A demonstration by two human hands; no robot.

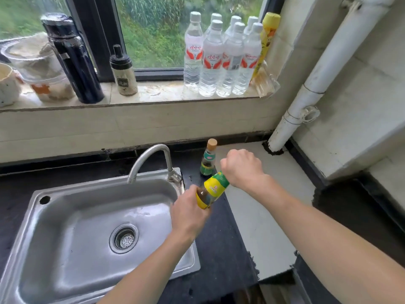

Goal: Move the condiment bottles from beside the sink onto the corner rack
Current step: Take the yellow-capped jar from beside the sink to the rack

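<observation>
A dark condiment bottle with a yellow and green label (212, 190) is tilted in the air just right of the sink (65, 213). My left hand (188, 212) grips its lower end. My right hand (241, 166) is closed around its upper end, hiding the cap. Behind them a second bottle with a green label and a tan cap (208, 159) stands upright on the dark counter by the faucet (153, 161). No corner rack is in view.
A white slab (263, 216) covers the counter to the right, up to a white pipe (311, 88) in the corner. The windowsill (153, 93) holds several water bottles (221, 60), a yellow can (266, 40), a spice shaker (123, 71), a dark flask (72, 58) and plastic containers (39, 66).
</observation>
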